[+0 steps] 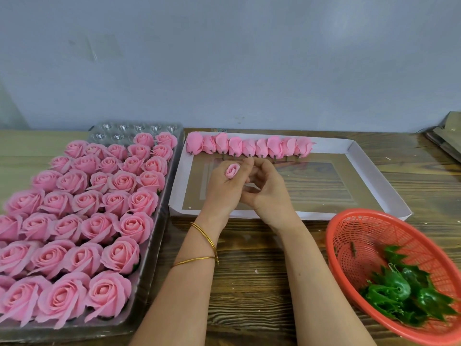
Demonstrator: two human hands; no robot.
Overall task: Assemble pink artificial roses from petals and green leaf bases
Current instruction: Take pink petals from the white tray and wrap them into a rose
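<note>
My left hand (224,189) grips a small pink rose bud (232,170), whose top pokes out above the fingers. My right hand (267,188) sits close against the left, its fingers curled towards the bud; what it holds, if anything, is hidden. Both hands hover over a shallow white box lid (369,176). A row of several closed pink rose heads (249,147) lies along the lid's far edge. Green leaf bases (404,293) lie in an orange basket (349,233) at the right.
A clear plastic tray (149,275) at the left is filled with several finished pink roses (74,221); a few far cells are bare. The wooden table (262,270) runs up to a blue-grey wall. Some dark flat items (446,138) lie at the far right.
</note>
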